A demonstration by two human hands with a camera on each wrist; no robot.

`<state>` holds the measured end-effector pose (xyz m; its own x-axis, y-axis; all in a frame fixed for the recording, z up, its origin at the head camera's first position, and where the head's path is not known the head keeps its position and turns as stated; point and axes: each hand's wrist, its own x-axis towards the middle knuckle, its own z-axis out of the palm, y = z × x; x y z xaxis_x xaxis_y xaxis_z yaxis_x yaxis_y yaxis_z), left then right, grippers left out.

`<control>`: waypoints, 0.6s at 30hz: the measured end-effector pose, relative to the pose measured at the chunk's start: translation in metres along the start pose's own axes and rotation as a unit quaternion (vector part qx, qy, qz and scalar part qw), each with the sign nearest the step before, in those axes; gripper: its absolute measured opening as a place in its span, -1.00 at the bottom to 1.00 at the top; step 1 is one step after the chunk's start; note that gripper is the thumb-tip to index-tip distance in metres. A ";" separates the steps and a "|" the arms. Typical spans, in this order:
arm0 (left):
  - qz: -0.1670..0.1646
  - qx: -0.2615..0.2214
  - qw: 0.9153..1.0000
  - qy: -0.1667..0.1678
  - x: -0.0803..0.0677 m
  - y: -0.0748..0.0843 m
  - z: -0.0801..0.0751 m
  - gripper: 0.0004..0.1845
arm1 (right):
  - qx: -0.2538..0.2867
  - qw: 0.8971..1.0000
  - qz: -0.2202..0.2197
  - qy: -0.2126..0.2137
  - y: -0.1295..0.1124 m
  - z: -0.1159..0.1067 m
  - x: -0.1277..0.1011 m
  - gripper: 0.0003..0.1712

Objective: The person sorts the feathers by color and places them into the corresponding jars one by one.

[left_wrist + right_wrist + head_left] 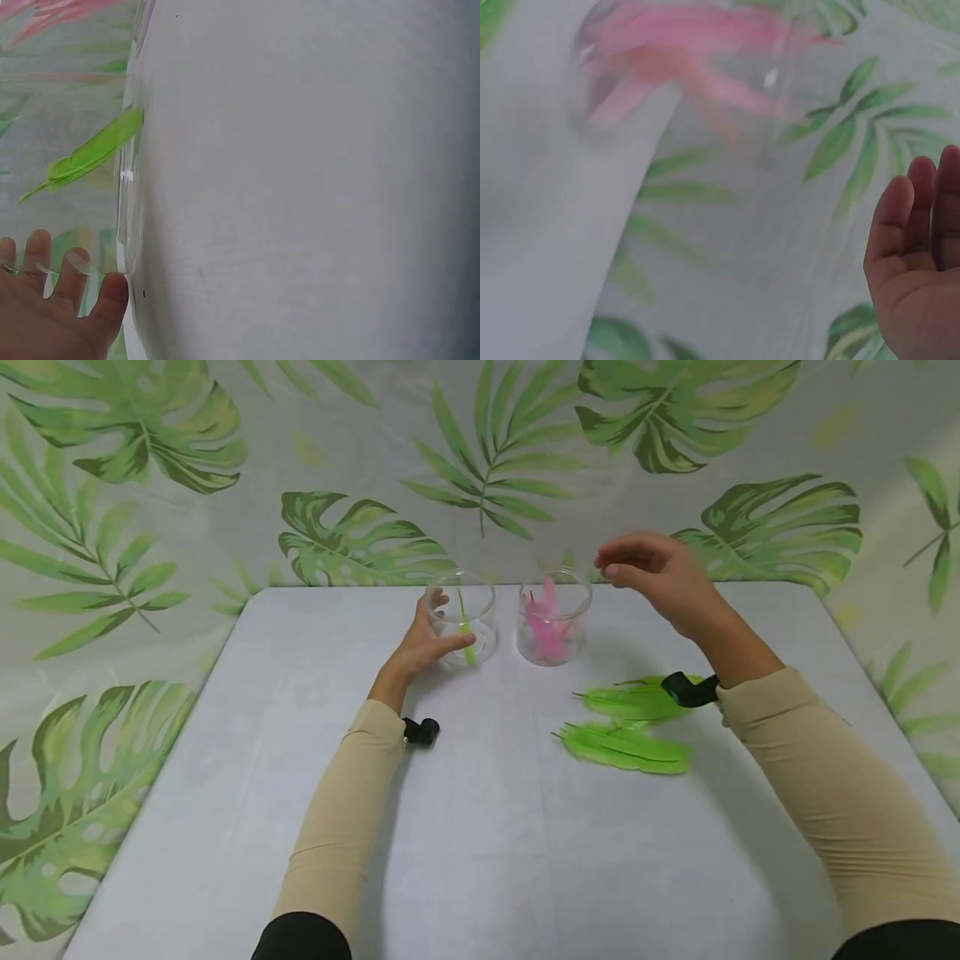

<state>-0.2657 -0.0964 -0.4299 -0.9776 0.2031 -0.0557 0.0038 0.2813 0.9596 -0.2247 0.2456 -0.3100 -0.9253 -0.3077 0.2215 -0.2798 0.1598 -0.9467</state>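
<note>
My left hand [422,639] holds a clear round container [486,618] from its left side, thumb at the front and fingers toward the back. Inside that container one green feather [467,639] leans upright; the left wrist view shows the same green feather [97,150] through the clear wall. Just to the right stands a second clear container [579,631] with several pink feathers [547,627] in it. Above and right of its rim, my right hand [660,577] hovers with loosely bent fingers and nothing in them. The right wrist view shows its palm and fingers [895,217].
Two groups of green feathers, a farther one [633,700] and a nearer one [626,749], lie on the white table [480,827] below the right forearm. Behind the table's far edge hangs a leaf-patterned cloth [525,552], close behind both containers.
</note>
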 end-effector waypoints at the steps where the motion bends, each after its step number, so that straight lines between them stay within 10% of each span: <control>1: 0.000 0.002 1.000 -0.001 0.000 0.001 0.000 0.12 | -0.029 0.999 0.014 0.001 0.003 -0.008 -0.008 -0.74; 8: -0.005 0.014 1.000 -0.004 -0.002 0.001 -0.001 0.11 | -0.254 0.961 0.098 -0.042 0.024 -0.046 -0.041 -0.62; 18: -0.007 0.013 1.000 -0.007 0.001 0.000 0.000 0.12 | -0.328 0.936 0.081 -0.096 0.051 -0.045 -0.053 -0.73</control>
<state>-0.2670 -0.0962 -0.4302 -0.9747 0.2111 -0.0734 -0.0050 0.3081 0.9513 -0.2017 0.3118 -0.3591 -0.9239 -0.3821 -0.0191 -0.2943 0.7418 -0.6026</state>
